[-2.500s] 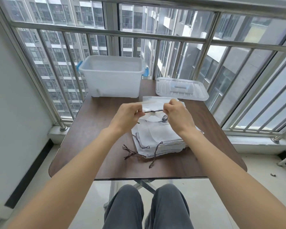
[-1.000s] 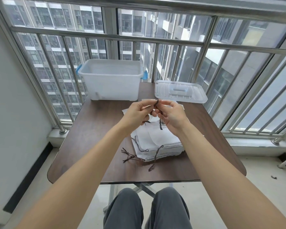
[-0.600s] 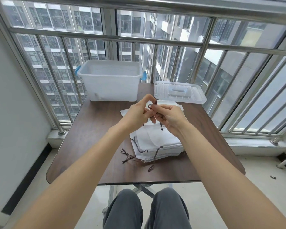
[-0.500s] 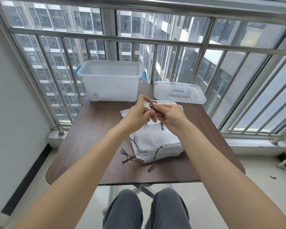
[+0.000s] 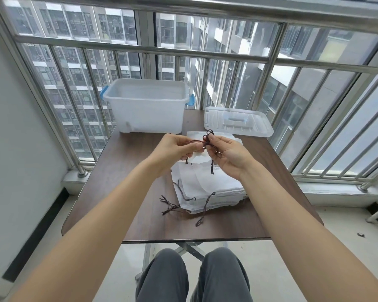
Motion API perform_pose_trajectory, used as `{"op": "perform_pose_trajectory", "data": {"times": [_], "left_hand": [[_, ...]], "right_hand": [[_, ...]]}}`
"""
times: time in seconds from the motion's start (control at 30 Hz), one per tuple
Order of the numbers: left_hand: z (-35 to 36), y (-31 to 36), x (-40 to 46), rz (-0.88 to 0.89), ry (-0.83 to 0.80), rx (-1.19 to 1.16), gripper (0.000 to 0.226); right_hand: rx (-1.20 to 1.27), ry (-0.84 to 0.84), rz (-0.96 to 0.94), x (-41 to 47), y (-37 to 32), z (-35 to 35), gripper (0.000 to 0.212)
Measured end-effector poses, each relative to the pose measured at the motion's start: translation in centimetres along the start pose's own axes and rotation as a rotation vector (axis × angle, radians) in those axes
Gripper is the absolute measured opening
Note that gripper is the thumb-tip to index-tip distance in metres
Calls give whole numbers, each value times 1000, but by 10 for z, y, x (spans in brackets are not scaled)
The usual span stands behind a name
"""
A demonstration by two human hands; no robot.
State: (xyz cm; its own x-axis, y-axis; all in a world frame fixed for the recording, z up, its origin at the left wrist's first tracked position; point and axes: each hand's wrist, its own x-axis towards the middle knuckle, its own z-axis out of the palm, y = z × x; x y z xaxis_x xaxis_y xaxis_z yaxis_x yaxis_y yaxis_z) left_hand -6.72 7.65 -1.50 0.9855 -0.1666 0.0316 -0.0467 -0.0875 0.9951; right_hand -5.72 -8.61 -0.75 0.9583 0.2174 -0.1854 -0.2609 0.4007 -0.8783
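You are pinching the thin dark brown drawstring cord [image 5: 208, 136] with both hands. Your left hand [image 5: 172, 149] is gripping one strand between thumb and fingertips, and your right hand [image 5: 229, 155] is nipping the spot where small loops are standing up. The thin white fabric pouch [image 5: 198, 158] that the cord belongs to is hanging just under your hands, above the stack of flat white fabric pouches [image 5: 212, 188] on the dark brown wooden tabletop [image 5: 127, 192].

By my reading, you are midway through tying this one: the loops are looking loose, so the knot is not yet drawn tight. The stack is looking thick, with loose cords trailing off its near edge, so most of the work seems to be waiting. The translucent white plastic bin [image 5: 146, 110] is standing open at the far edge with its clear lid [image 5: 238, 120] lying beside it. Whether any pouch is lying inside, I cannot tell.
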Motion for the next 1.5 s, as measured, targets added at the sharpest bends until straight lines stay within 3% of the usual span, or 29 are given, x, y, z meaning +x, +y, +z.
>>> {"op": "perform_pose_trajectory", "data": {"times": [0.17,0.3,0.4,0.53,0.67,0.77,0.97,1.1,1.5], "left_hand": [[0,0,-3,9,47,-8,18],[3,5,-6,-117,46,-176,21],[6,6,-7,-147,61,-175,22],[10,5,-7,-69,118,-29,24],[12,4,-5,-21,140,-34,22],[17,4,-4,34,183,-60,12],[19,-4,1,215,261,129,5],[22,-5,0,278,294,174,14],[27,-5,-1,225,176,63,17]], "right_hand": [[43,10,11,0,1,1,12],[54,64,16,-3,1,5,14],[43,104,9,-6,1,8,18],[0,103,-24,-7,0,9,17],[-62,86,-56,-9,-3,9,13],[-128,72,-79,-11,-3,11,14],[-228,57,-118,-13,-3,14,14],[-203,69,-69,-12,-5,17,13],[-87,59,31,-9,-7,10,15]]}}
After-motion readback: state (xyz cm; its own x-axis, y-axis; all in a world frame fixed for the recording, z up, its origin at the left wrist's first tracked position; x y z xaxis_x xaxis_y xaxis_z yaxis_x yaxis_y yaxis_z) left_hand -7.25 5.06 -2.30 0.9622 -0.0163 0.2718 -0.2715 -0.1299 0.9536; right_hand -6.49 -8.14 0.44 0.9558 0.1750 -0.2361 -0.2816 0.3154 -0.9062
